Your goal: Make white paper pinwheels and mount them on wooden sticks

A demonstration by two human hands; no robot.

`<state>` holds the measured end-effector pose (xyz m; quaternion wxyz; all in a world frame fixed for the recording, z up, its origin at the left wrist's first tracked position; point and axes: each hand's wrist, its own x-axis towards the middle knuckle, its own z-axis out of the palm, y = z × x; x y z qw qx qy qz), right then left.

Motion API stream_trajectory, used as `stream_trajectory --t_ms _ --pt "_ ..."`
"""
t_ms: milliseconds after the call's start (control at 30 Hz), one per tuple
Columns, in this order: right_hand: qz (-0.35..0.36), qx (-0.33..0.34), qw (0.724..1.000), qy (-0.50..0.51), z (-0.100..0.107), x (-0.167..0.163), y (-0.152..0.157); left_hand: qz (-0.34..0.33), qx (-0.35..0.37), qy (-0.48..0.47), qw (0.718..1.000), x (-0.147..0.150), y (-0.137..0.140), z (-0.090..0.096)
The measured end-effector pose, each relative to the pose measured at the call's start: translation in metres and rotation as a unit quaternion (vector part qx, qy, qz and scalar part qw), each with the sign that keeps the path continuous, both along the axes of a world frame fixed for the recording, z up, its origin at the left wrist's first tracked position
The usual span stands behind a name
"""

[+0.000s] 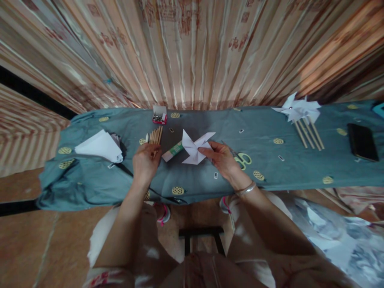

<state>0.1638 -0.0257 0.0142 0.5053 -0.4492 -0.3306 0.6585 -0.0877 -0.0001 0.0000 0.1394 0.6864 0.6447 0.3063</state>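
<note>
A folded white paper pinwheel head (193, 148) is pinched near its centre by my right hand (221, 156), with the thumb on top. My left hand (147, 159) is closed at the lower ends of several thin wooden sticks (155, 136). Its fingers hide those ends, so how many it grips is unclear. Between the hands lies a green and white box (173, 152), partly under the pinwheel. Scissors with light green handles (243, 161) rest just beyond my right hand. Behind the sticks stands an open small red and white box (159, 116) of metal pins.
Folded white paper sheets (100, 146) are stacked at the left. Finished pinwheels on sticks (303, 114) lie at the right, beside a black phone-like object (362, 142). A green patterned cloth (204, 186) covers the narrow table, and a curtain (192, 56) hangs behind it.
</note>
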Motion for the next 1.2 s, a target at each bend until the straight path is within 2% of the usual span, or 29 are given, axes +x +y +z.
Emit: stream_trajectory --t_ms 100,200,400,567,733,900,1000,1100,1200 --pt "-0.001 -0.011 1.0 0.011 0.004 0.002 -0.001 0.007 -0.017 0.111 0.994 -0.007 0.0 -0.003" --pt "0.001 -0.021 1.0 0.016 0.008 0.004 -0.002 0.009 -0.045 0.166 0.985 -0.007 -0.001 -0.005" --pt "0.025 -0.01 1.0 -0.005 0.008 0.008 -0.001 0.015 -0.061 0.19 0.98 -0.002 0.0 -0.002" --pt "0.086 -0.053 0.995 0.006 -0.006 -0.006 0.0 0.019 -0.067 0.203 0.977 0.0 0.002 0.002" --pt "0.099 -0.043 0.994 -0.001 -0.022 -0.029 0.004 0.03 -0.062 0.198 0.978 -0.001 0.003 -0.001" --pt "0.081 -0.037 0.996 0.018 -0.028 -0.045 0.014 0.048 -0.049 0.115 0.991 -0.003 0.006 -0.003" --pt "0.079 -0.026 0.996 0.037 -0.029 -0.052 0.021 0.098 -0.048 -0.02 0.994 -0.005 0.005 0.003" --pt "0.088 -0.01 0.994 0.059 -0.029 -0.057 0.027 0.111 -0.028 -0.201 0.973 -0.004 0.001 0.014" --pt "0.088 0.0 0.994 0.067 -0.028 -0.056 0.03 0.094 -0.041 -0.308 0.946 0.002 -0.007 0.022"
